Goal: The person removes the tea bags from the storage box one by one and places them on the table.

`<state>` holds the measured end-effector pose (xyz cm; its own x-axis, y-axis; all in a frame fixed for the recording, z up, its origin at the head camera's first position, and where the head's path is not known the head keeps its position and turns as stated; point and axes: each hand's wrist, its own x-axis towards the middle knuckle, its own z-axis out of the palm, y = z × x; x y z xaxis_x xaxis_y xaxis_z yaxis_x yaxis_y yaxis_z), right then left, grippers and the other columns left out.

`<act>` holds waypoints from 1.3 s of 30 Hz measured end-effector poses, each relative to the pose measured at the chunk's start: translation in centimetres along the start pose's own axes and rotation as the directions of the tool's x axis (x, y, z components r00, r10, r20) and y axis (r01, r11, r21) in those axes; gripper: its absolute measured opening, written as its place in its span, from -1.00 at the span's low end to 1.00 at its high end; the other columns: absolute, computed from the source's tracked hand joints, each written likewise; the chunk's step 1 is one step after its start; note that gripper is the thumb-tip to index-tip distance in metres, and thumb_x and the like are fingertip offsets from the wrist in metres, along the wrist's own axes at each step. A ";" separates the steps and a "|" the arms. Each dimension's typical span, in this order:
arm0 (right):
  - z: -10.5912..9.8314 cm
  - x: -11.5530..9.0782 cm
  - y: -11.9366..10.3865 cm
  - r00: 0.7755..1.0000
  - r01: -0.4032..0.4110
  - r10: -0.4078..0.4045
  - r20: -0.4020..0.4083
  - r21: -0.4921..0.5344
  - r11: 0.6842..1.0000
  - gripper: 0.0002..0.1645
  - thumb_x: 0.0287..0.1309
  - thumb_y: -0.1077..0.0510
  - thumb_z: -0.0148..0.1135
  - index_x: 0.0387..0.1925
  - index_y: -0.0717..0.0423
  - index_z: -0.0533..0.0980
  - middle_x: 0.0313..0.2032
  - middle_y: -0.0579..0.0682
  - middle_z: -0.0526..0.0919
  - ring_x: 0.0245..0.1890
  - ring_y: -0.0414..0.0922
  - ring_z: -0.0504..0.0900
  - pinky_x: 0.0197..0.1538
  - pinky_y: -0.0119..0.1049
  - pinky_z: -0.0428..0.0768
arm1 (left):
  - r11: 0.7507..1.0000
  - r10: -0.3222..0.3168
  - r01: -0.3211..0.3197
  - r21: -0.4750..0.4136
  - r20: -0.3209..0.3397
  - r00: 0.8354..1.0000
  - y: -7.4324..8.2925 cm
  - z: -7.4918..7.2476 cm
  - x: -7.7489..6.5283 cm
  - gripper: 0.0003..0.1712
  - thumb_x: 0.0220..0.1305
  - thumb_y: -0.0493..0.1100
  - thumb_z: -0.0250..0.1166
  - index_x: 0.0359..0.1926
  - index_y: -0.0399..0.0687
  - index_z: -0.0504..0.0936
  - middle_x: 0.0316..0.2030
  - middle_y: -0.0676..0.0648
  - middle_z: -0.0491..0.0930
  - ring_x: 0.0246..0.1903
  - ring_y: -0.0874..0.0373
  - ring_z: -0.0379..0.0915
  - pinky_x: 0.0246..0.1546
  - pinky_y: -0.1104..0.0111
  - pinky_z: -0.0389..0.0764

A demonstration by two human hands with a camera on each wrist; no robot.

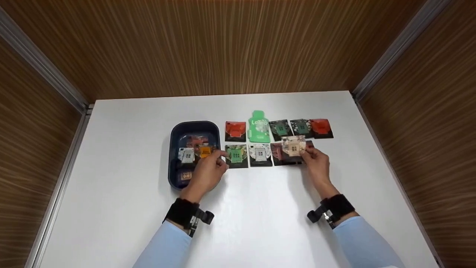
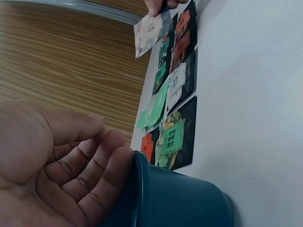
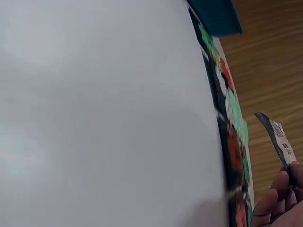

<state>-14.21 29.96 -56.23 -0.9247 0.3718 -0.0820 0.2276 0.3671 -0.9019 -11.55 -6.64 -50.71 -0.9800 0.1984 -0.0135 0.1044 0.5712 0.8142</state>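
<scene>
R-hand grip pinches beige pkt by its lower RH corner, up over red-brown pkt in lower row. L-hand grip, loosely curled w/ nothing held, is over RH rim of blue bin; white pkt & orange pkt inside. Green pouch lies in upper row btwn red pkt & dk-green pkt, on worktop.

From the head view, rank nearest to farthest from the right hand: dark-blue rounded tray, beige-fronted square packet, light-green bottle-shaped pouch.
1. Beige-fronted packet: pinched in the right hand.
2. Light-green pouch: back row, to its left.
3. Dark-blue tray: farthest left.
</scene>
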 end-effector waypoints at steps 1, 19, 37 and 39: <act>-1.0 0.5 0.4 1.000 -0.012 0.012 -0.014 -0.029 0.999 -0.60 0.44 0.07 0.34 0.05 0.35 0.68 -0.17 0.08 0.77 -0.33 -0.38 0.63 -0.25 -0.53 0.58 | 1.000 0.001 -0.001 0.001 0.001 1.000 -0.1 0.0 0.0 -0.68 0.41 -0.29 0.31 0.15 -0.05 0.68 -0.35 0.02 0.70 -0.43 0.21 0.55 -0.26 0.24 0.56; -9.6 5.8 3.9 0.982 -0.189 0.188 -0.035 -0.325 0.927 -0.46 0.56 0.01 0.11 0.29 0.34 0.56 0.14 0.29 0.67 -0.13 -0.12 0.56 -0.24 -0.45 0.49 | 0.999 -0.005 0.006 0.041 -0.008 1.000 -0.8 0.0 0.0 -0.70 0.38 -0.31 0.31 0.09 -0.04 0.72 -0.38 0.06 0.68 -0.42 0.22 0.57 -0.22 0.19 0.61; -8.6 5.8 4.0 0.985 -0.164 0.173 -0.028 -0.500 0.850 -0.49 0.47 -0.02 0.01 0.04 0.34 0.62 0.02 0.37 0.70 -0.04 0.24 0.66 -0.31 -0.18 0.51 | 1.000 -0.002 0.002 0.023 -0.007 1.000 -0.8 -0.2 0.0 -0.71 0.42 -0.29 0.28 0.11 -0.01 0.71 -0.35 0.05 0.69 -0.38 0.21 0.61 -0.26 0.24 0.60; -8.5 5.7 4.1 0.984 -0.168 0.178 -0.029 -0.515 0.841 -0.48 0.49 -0.05 0.01 0.02 0.34 0.61 0.01 0.37 0.70 -0.04 0.26 0.67 -0.35 -0.17 0.51 | 1.000 0.003 -0.003 0.025 -0.010 1.000 -0.8 -0.2 0.0 -0.70 0.42 -0.30 0.28 0.11 0.00 0.71 -0.35 0.05 0.69 -0.38 0.22 0.61 -0.26 0.24 0.59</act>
<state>-16.02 40.80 -56.79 -0.8600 0.4560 -0.2291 0.5035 0.6852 -0.5263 -11.64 -7.27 -51.21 -0.9813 0.1924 -0.0049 0.1117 0.5901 0.7996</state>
